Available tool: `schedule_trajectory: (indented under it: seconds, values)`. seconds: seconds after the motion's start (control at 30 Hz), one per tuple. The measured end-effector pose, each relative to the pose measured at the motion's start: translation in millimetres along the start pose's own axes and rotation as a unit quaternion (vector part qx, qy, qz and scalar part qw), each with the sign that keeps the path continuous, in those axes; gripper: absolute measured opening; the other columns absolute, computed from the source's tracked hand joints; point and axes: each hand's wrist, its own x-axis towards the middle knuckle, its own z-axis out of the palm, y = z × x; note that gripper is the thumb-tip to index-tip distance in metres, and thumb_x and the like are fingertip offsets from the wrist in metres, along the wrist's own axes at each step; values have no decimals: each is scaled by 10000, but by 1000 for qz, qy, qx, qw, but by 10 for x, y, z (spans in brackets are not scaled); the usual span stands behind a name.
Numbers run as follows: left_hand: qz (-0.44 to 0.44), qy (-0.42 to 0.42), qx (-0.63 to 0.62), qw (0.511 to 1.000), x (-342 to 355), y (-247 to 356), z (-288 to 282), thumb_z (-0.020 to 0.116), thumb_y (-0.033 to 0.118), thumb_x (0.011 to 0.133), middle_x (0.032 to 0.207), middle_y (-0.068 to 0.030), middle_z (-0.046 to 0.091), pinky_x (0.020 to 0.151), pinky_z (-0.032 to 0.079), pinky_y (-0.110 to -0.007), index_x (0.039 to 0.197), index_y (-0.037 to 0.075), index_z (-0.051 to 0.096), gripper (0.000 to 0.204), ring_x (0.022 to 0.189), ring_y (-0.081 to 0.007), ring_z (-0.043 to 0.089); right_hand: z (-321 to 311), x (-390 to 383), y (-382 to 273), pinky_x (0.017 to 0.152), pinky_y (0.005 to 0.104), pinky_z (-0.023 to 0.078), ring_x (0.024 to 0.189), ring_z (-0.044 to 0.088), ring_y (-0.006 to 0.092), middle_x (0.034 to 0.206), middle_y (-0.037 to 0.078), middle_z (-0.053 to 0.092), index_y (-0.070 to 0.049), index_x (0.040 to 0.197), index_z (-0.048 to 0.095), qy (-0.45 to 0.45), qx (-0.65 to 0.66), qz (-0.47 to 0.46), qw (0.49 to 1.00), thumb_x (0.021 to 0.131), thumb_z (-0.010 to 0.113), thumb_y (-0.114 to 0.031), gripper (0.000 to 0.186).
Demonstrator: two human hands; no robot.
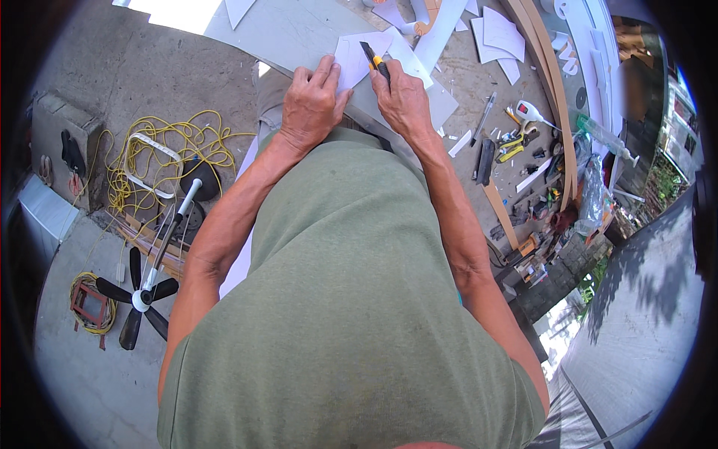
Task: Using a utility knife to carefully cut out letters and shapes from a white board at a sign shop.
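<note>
My left hand (313, 106) is closed at the near-left edge of a white sheet piece (350, 61), index finger and thumb on its border. In my right hand (404, 101) is a yellow-and-black utility knife (377, 63), tilted, its dark tip pointing up and left above the sheet. Whether the blade touches the sheet I cannot tell. Under the sheet lies a flat grey board (295, 34). Another white piece (407, 60) overlaps the board just right of the knife.
Right of the board are white offcuts (502, 36), a pen-like tool (485, 112), yellow-handled pliers (511, 147), a white gun-shaped tool (528, 112) and a long brown strip (550, 75). At left lie a tangled yellow cord (138, 153) and a black-bladed fan (140, 301).
</note>
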Motion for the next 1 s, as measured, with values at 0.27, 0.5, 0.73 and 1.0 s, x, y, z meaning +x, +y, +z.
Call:
schedule_trajectory:
  seconds: [0.27, 0.5, 0.73, 1.0]
  values:
    - [0, -6, -37, 999, -69, -67, 14, 814, 217, 809, 1378, -218, 581, 901, 543, -384, 1247, -90, 631, 565, 1001, -314, 608, 58, 128, -55, 687, 531, 523, 773, 685, 463, 819, 259, 695, -3, 1026, 560, -23, -7, -32, 999, 1001, 611, -278, 281]
    - [40, -12, -34, 999, -55, -183, -111, 834, 285, 801, 1447, -155, 570, 1006, 478, -405, 1323, -12, 628, 635, 1199, -315, 563, 36, 172, -16, 622, 498, 510, 686, 679, 410, 751, 211, 678, -38, 1027, 583, 2, -54, -74, 996, 1024, 603, -332, 294]
    - [74, -58, 15, 995, 11, -377, -110, 820, 380, 796, 1542, 22, 531, 1093, 359, -399, 1394, 111, 635, 681, 1364, -254, 467, -3, 128, -170, 677, 514, 531, 778, 700, 428, 883, 215, 720, -25, 1006, 575, -26, -124, -61, 990, 1011, 597, -299, 276]
    - [71, -53, 12, 996, 16, -378, -98, 808, 390, 774, 1539, 26, 533, 1079, 361, -396, 1380, 114, 649, 684, 1354, -246, 475, -90, 224, -181, 681, 500, 530, 792, 701, 404, 908, 191, 724, -42, 1005, 575, -39, -156, -89, 983, 1010, 595, -294, 253]
